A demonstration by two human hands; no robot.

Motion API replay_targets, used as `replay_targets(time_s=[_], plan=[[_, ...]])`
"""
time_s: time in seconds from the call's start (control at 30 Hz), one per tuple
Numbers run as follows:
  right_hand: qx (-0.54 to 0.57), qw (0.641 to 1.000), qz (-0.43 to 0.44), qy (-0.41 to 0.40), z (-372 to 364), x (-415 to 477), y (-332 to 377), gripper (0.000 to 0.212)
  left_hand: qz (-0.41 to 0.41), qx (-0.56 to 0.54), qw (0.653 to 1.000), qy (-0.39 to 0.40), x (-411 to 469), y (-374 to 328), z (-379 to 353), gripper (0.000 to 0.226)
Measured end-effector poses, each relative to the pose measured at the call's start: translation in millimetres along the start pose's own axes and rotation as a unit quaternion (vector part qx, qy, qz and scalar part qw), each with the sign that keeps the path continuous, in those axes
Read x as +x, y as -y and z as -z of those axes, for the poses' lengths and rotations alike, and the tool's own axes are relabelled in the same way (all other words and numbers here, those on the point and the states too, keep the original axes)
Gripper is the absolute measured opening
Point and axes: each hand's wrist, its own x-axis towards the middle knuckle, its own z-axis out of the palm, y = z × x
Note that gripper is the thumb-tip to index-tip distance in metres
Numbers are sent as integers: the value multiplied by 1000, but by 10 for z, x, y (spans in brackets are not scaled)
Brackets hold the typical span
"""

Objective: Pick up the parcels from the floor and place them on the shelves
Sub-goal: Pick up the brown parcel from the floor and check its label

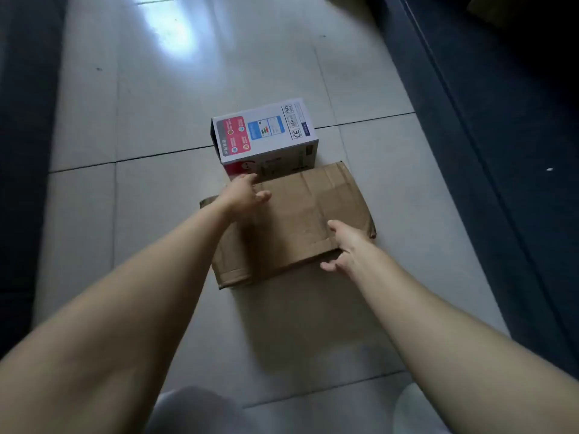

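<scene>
On the shiny tiled floor [156, 214], mid-frame, your open left hand [242, 195] and open right hand [346, 245] sit at opposite corners of the flat brown parcel [300, 220], its long side running between them, nothing gripped yet.

Brown cardboard parcel [300, 220]: flat on floor, top flaps shut w/ tape strips, creased, corners worn, turned at an angle to the tile lines. White printed parcel [266, 133]: smaller, lying on its side just behind the brown one, touching or nearly so; red and blue panels plus CE/ISO marks face up.
</scene>
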Motion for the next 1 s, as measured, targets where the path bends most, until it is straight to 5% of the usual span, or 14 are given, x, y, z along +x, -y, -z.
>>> replay_targets(time_s=[0.23,0.57,0.77,1.0], plan=[[43,998,-32,22,-102,253,-27,51,40,64,997,18,147,34,-71,57],[9,1000,1,-17,15,53,109,46,49,-50,998,0,-149,14,-121,40],[-39,998,34,-33,166,-849,398,19,37,-66,997,-20,-741,-478,319,49],[-41,996,80,-20,256,-2478,973,26,36,-107,989,-92,-1762,-1404,1445,40]])
